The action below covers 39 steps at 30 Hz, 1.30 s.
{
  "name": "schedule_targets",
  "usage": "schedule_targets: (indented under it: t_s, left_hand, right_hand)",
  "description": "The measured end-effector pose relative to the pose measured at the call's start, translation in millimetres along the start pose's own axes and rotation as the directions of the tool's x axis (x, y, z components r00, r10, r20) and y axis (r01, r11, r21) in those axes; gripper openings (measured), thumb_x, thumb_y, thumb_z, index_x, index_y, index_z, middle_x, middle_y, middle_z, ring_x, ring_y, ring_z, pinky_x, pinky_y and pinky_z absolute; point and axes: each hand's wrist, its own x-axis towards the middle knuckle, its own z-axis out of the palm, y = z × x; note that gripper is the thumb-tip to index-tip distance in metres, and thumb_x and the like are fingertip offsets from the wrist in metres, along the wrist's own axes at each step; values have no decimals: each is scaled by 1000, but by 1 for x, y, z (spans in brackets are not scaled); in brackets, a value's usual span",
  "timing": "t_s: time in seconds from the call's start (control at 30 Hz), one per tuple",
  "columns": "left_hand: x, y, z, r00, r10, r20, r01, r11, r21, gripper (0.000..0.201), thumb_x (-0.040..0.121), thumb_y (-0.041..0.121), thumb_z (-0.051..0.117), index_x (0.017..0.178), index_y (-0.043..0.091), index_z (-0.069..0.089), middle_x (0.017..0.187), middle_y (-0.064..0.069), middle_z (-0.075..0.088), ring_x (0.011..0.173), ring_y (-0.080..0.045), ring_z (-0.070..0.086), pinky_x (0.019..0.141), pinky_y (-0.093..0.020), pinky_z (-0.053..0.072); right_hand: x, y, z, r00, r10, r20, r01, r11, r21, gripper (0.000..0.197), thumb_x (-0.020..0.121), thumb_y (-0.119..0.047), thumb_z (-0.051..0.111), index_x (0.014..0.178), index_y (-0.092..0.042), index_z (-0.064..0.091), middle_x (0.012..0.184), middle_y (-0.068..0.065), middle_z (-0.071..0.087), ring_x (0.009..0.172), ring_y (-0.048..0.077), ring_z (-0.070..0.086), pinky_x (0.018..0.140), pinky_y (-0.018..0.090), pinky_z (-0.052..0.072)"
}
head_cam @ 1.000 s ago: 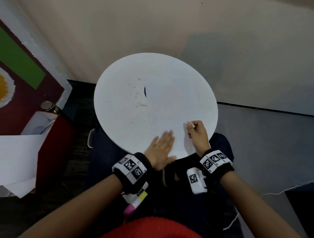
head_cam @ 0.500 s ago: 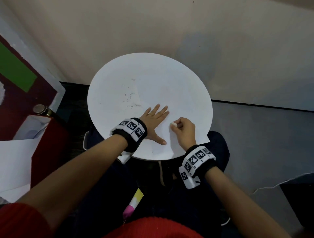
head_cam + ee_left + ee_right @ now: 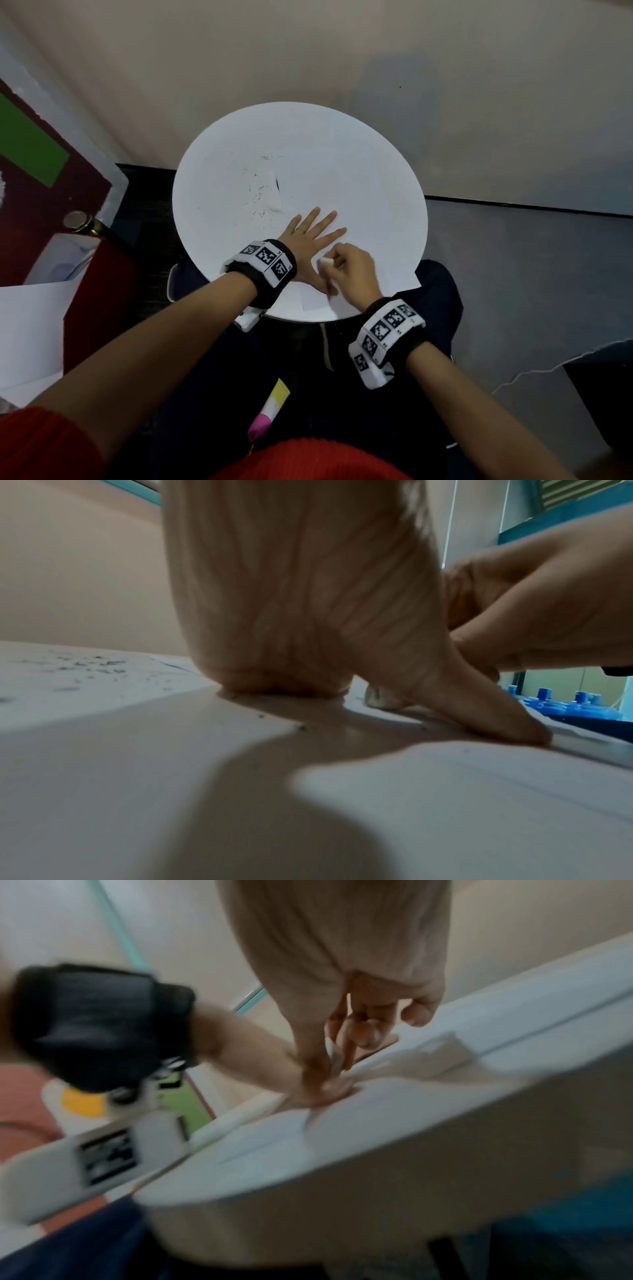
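Eraser [image 3: 324, 261], small, white, pinched against paper [image 3: 363, 192]

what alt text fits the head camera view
A left hand presses flat on a sheet of white paper on a round white table, while the right hand grips a small white eraser against the paper. Dark crumbs speckle the table nearby.

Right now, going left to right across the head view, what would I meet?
Green panel → round metal cap → left hand, flat on the paper → right hand, pinching a white eraser → white cable.
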Motion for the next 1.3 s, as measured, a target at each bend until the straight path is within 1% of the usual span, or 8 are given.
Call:
schedule_targets:
  t_s: [0.13, 0.33, 0.53, 0.7, 0.83, 1.03, 1.2, 1.3]
  left_hand:
    - [0, 0, 1, 1000, 2, 8, -2, 1000, -27, 123, 62, 84, 58, 149, 40, -17, 153, 7, -36, 139, -21, -36, 112, -46, -20]
    - [-1, 1, 1, 1000, 5, -18, -6, 1000, -14, 119, 64, 82, 59, 150, 42, -13, 154, 5, -33, 140, -24, -34, 114, -48, -17]
    - [-1, 2, 0, 1000, 1, 5, -1, 1000, -10, 120, 63, 84, 58, 148, 43, -16, 153, 6, -35, 139, -23, -36, 112, -46, -19]
    - [-2, 2, 0, 1000, -4, -12, 4, 1000, 9, 116, 67, 77, 61, 150, 41, -12, 155, 3, -32, 141, -25, -32, 115, -48, -16]
    - [0, 1, 2, 1000, -7, 3, 7, 1000, -16, 122, 61, 86, 56, 148, 43, -17, 152, 7, -37, 138, -23, -37, 111, -46, -21]
    - [0, 2, 2, 1000, -8, -12, 8, 1000, 4, 120, 63, 83, 58, 150, 41, -14, 154, 4, -34, 140, -25, -34, 114, -48, -17]
    - [-1, 2, 2, 1000, -15, 1, 15, 1000, -11, 124, 59, 87, 56, 148, 42, -17, 153, 6, -36, 139, -24, -36, 113, -48, -19]
    - [-1, 4, 1, 1000, -17, -8, 17, 1000, 4, 124, 60, 85, 58, 149, 41, -16, 153, 4, -35, 140, -25, -34, 114, -49, -17]
  right_hand:
    - [9, 23, -29, 973, 159, -169, -169, 985, -46, 8, 86, -21, 60, 80, -16, 60, 77, -4, 59, 72, 13, 52, 85, 40, 35]
    - [-5, 0, 1, 992, 103, -72, -105, 994, -15, 7, 82, -24, 59, 76, -20, 60, 80, -3, 62, 76, 11, 55, 74, 33, 26]
    - [-2, 12, -12, 952, 191, -241, -209, 977, -51, 5, 87, -18, 56, 86, -18, 61, 88, -1, 57, 83, 20, 56, 68, 30, 11]
    - [-6, -6, 7, 982, 116, -151, -122, 992, -31, 8, 86, -24, 57, 83, -20, 63, 86, -3, 59, 79, 13, 54, 77, 35, 26]
    - [4, 21, -17, 924, 234, -303, -269, 960, -77, 9, 88, -22, 55, 87, -17, 62, 88, 1, 62, 81, 20, 58, 70, 31, 14]
    - [-17, -3, 8, 975, 157, -156, -156, 988, 13, 6, 86, -24, 60, 85, -19, 63, 82, -6, 56, 75, 8, 49, 75, 29, 23]
    - [-4, 20, -20, 907, 267, -326, -287, 958, -13, 8, 88, -23, 56, 85, -17, 62, 87, -1, 60, 79, 17, 57, 73, 31, 16]
    - [-15, 2, 1, 944, 227, -241, -228, 973, 25, 6, 86, -22, 59, 85, -17, 62, 87, -1, 58, 75, 11, 51, 69, 29, 14]
